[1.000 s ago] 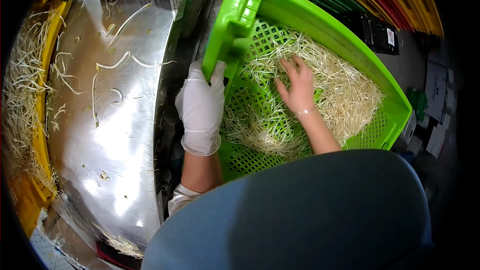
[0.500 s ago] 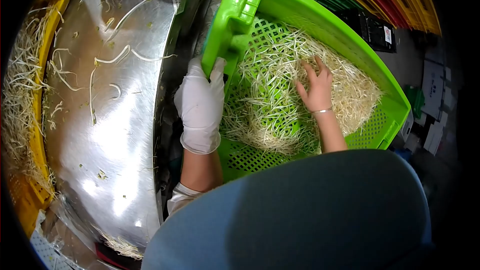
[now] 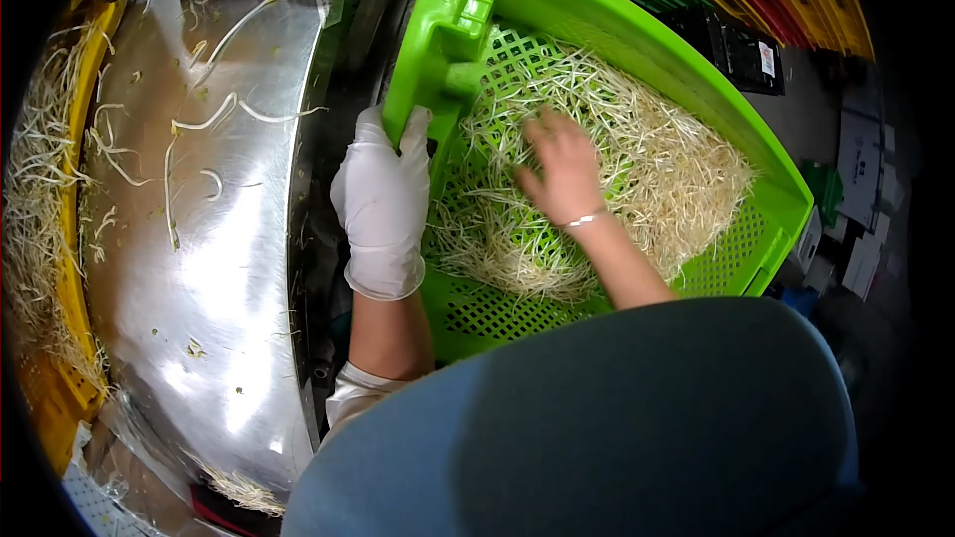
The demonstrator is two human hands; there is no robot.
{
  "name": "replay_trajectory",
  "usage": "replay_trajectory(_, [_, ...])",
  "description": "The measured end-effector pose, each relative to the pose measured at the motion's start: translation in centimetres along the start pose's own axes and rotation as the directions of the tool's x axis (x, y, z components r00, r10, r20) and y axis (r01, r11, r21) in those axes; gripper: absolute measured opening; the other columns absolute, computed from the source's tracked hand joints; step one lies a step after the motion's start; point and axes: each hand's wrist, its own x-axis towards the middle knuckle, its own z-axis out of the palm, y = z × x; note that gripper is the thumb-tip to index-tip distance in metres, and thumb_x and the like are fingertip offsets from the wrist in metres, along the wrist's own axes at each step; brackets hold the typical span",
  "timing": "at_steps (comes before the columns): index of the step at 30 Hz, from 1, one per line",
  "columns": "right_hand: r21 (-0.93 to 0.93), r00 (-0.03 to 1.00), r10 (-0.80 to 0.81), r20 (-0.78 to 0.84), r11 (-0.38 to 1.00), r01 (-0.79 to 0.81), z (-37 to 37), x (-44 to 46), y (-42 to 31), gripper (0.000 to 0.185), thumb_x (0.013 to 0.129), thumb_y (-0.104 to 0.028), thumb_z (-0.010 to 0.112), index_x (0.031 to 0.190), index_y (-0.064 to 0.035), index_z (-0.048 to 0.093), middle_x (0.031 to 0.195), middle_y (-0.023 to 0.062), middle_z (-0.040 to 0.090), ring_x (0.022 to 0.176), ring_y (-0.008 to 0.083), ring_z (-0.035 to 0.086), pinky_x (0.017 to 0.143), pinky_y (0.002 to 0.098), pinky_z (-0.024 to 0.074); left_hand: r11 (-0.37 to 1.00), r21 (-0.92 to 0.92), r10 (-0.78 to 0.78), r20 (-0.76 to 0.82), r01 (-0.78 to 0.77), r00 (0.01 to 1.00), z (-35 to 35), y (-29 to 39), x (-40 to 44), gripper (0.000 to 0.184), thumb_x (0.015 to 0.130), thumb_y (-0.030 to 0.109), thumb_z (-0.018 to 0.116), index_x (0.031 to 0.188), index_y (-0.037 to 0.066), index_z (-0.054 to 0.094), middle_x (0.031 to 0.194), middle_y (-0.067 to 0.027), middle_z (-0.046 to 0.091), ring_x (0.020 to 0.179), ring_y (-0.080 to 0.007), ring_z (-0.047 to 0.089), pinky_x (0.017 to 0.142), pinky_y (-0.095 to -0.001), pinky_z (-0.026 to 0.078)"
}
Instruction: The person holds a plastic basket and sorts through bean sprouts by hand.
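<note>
1. Grasps the rim of the green crate [image 3: 627,20] with the fingers of the gloved left hand [image 3: 381,204], hooked over the edge from both sides.
2. Reaches down among the bean sprouts [image 3: 686,179] with the bare right hand [image 3: 574,177]; keeps its fingers loosely parted, with no clump visibly grasped. Cannot tell about strands hidden under the palm.
3. Looks partway through the handling, as a judgement. Shows a dense bank of sprouts to the right of the right fingers, and a thinner, tangled spread beneath and below them, with green gaps between strands.
4. Leaves much to handle, by the look of it: 2 areas of sprouts, joined rather than apart, both inside the crate. Shows bare mesh floor [image 3: 497,316] below the right fingers, toward the blue garment [image 3: 597,418].
5. Points no single way, strand by strand: lies crisscrossed around the right fingers.
6. Slants, as a crate, from above the left fingers down to the right, probably along the long axis; tentative, with the near end hidden.
</note>
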Motion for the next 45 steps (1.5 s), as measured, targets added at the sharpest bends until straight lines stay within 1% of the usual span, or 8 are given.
replay_trajectory(2, [0.06,0.826,0.093,0.555,0.987,-0.152,1.6,0.2,-2.9,0.045,0.074,-0.02,0.06,0.117,-0.009,0.049,0.122,0.0154,0.046,0.105,0.0311,0.049,0.088,0.0401,0.0404,0.999,0.04,0.013,0.003,-0.013,1.0,0.1,-0.3,0.2,0.031,0.083,0.032,0.057,0.092,0.002,0.055,0.059,-0.0048,0.054,0.049,-0.0123,0.049,0.048,-0.0269,0.039])
replay_trajectory(5, [0.277,0.956,-0.268,0.122,0.934,0.227,3.6,-5.8,-4.8,0.033,0.069,-0.015,0.06,0.101,-0.0064,0.056,0.111,0.0135,0.052,0.095,0.0303,0.052,0.082,0.0403,0.0416,1.0,0.016,0.015,0.004,-0.015,1.0,0.3,-0.3,0.3,0.031,0.083,0.031,0.057,0.092,0.002,0.055,0.059,-0.0044,0.054,0.05,-0.0121,0.049,0.048,-0.0269,0.039])
replay_trajectory(17, [0.195,0.968,0.207,0.145,0.953,-0.233,1.3,-11.2,5.1,0.035,0.067,-0.02,0.064,0.099,-0.0055,0.058,0.096,0.0126,0.057,0.089,0.0303,0.053,0.076,0.0378,0.0451,0.995,-0.066,0.074,-0.003,-0.074,0.997,0.4,-0.6,0.5,0.029,0.083,0.029,0.057,0.09,0.002,0.056,0.06,-0.0048,0.056,0.049,-0.0113,0.049,0.048,-0.0263,0.039])
replay_trajectory(28, [0.096,0.984,-0.096,-0.153,0.989,0.112,5.1,-6.3,-1.9,0.038,0.084,-0.024,0.05,0.116,-0.0037,0.044,0.107,0.0104,0.053,0.096,0.0245,0.05,0.084,0.0364,0.0412,0.989,0.136,-0.071,0.047,0.064,0.996,0.5,0.1,0.6,0.031,0.082,0.037,0.055,0.093,0.008,0.056,0.067,-0.0123,0.061,0.063,-0.0298,0.059,0.059,-0.037,0.045])
replay_trajectory(30, [0.016,0.977,-0.198,0.075,0.98,0.197,2.7,-6.3,-2.8,0.049,0.081,-0.026,0.056,0.124,-0.008,0.041,0.125,0.0096,0.042,0.113,0.0227,0.041,0.094,0.0341,0.0357,0.993,0.115,0.039,-0.015,-0.037,0.999,0.7,-0.4,0.6,0.025,0.083,0.027,0.058,0.089,0.003,0.057,0.057,-0.0025,0.054,0.048,-0.0085,0.047,0.045,-0.0241,0.037])
replay_trajectory(32, [0.854,0.872,0.341,0.351,0.265,-0.447,4.0,-5.9,-1.5,0.039,0.077,-0.026,0.058,0.112,-0.0089,0.053,0.114,0.0108,0.051,0.106,0.0235,0.047,0.09,0.0345,0.0388,0.995,0.096,0.021,-0.006,-0.02,1.0,0.5,-0.3,0.5,0.025,0.083,0.027,0.058,0.089,0.003,0.057,0.058,-0.0022,0.054,0.048,-0.0082,0.047,0.045,-0.0238,0.037])
replay_trajectory(34, [0.15,0.981,-0.021,0.192,0.989,-0.009,0.5,-4.0,1.2,0.027,0.077,-0.02,0.055,0.1,-0.0057,0.058,0.093,0.0134,0.058,0.087,0.0274,0.054,0.078,0.0371,0.0433,0.997,0.076,0.004,0.005,-0.005,1.0,0.5,-0.3,0.5,0.025,0.083,0.027,0.058,0.09,0.003,0.057,0.058,-0.0019,0.054,0.048,-0.0079,0.047,0.045,-0.0235,0.037])
replay_trajectory(45, [0.146,0.992,0.094,-0.082,0.986,-0.081,2.5,-4.8,4.9,0.02,0.069,-0.023,0.061,0.084,-0.0096,0.062,0.072,0.0092,0.059,0.065,0.0268,0.056,0.059,0.0386,0.0454,0.994,-0.107,-0.026,0.018,0.028,1.0,0.4,0.0,0.2,0.032,0.083,0.032,0.057,0.093,0.002,0.057,0.061,-0.0052,0.057,0.051,-0.0126,0.051,0.049,-0.0269,0.04])
